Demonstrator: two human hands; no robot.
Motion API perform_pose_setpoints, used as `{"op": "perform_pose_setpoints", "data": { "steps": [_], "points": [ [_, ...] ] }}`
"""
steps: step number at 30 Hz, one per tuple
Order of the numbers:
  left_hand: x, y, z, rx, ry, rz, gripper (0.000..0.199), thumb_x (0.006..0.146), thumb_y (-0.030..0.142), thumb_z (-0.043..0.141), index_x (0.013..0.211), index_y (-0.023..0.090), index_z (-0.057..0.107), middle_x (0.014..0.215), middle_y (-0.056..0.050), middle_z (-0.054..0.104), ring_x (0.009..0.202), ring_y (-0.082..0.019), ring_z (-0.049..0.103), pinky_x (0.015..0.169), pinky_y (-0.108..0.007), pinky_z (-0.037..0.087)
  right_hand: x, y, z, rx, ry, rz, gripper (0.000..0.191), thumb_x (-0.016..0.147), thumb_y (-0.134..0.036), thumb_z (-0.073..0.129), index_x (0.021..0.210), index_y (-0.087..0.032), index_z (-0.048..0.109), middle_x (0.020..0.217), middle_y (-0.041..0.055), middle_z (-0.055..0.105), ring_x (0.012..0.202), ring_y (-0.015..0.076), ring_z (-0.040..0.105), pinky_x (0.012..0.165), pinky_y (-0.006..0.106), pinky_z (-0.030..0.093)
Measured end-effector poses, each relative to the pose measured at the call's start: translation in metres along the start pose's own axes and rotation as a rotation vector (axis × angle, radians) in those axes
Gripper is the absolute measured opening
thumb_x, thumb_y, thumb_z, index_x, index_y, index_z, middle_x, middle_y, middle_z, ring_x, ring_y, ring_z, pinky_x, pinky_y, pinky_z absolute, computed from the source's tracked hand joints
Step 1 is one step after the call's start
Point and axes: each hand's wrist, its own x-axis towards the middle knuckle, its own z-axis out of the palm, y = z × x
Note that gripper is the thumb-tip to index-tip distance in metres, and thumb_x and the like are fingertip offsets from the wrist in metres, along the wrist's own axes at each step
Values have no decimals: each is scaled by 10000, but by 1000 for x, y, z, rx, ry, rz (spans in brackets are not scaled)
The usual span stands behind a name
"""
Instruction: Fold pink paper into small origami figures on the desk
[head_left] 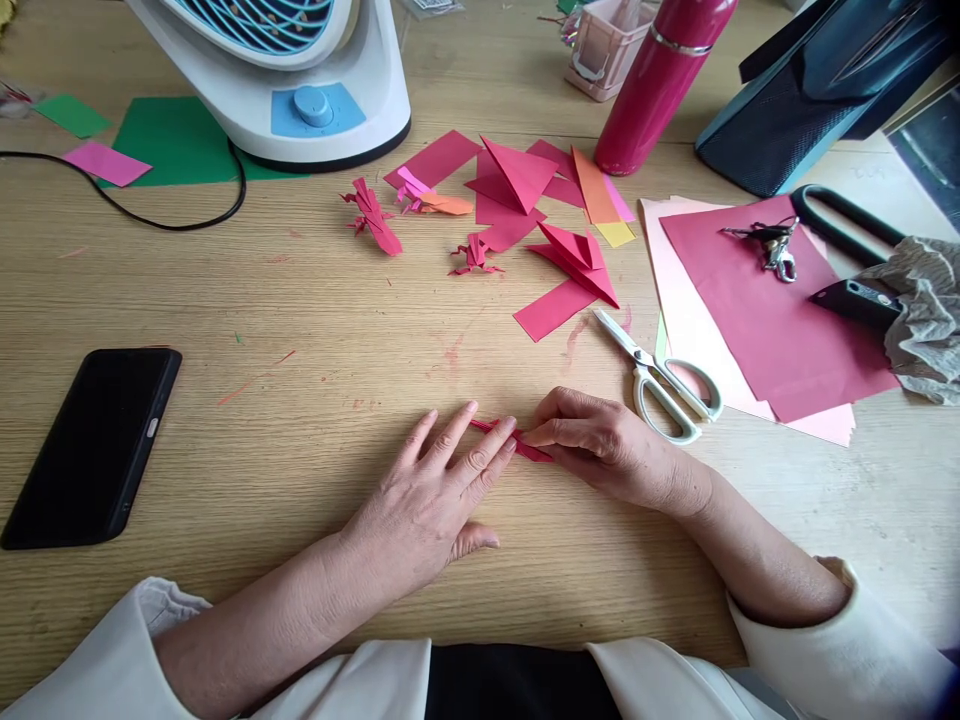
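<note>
A small folded strip of red paper (pixel 534 452) lies on the wooden table (pixel 300 300), mostly covered by fingers. My left hand (pixel 435 490) rests palm down with its fingers spread, its fingertips pressing on the strip's left part. From the right, my right hand (pixel 611 450) pinches the strip with thumb and forefinger, its other fingers curled. White-handled scissors (pixel 660 382) lie partly open just beyond my right hand. Folded red paper pieces (pixel 521 175) and a small red paper figure (pixel 476 255) lie farther back.
A black phone (pixel 94 445) lies at the left. A white fan (pixel 315 110) and a magenta bottle (pixel 660 85) stand at the back. Red sheets (pixel 780 320) with keys (pixel 776 245) on top, a crumpled tissue (pixel 926 320) and a dark blue bag (pixel 810 110) occupy the right.
</note>
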Motion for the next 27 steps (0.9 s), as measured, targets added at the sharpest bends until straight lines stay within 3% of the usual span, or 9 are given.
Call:
{"op": "perform_pose_setpoints", "data": {
  "steps": [5, 16, 27],
  "points": [
    [1, 0, 3, -2, 32, 45, 822, 924, 670, 470, 1507, 97, 381, 1594, -114, 367, 1487, -288, 287, 1221, -531, 185, -1, 0, -1, -53, -23, -45, 220, 1012, -175, 498, 1080, -139, 705, 999, 107, 623, 849, 161, 637, 753, 295, 537],
    [4, 15, 0, 73, -21, -15, 842, 905, 699, 467, 1489, 94, 429, 1596, -150, 350, 1469, -335, 331, 1186, -515, 312, -5, 4, -2, -71, -14, -121, 284, 1010, -162, 497, 1234, -187, 670, 1067, 111, 652, 931, 182, 657, 807, 330, 558],
    [7, 17, 2, 93, 61, 33, 747, 950, 611, 473, 1401, 19, 527, 1524, -210, 449, 1416, -337, 418, 1173, -481, 327, -11, 6, -2, -220, -42, -208, 337, 1012, -131, 444, 1307, -170, 603, 1111, 137, 645, 995, 208, 650, 834, 369, 568]
  ]
}}
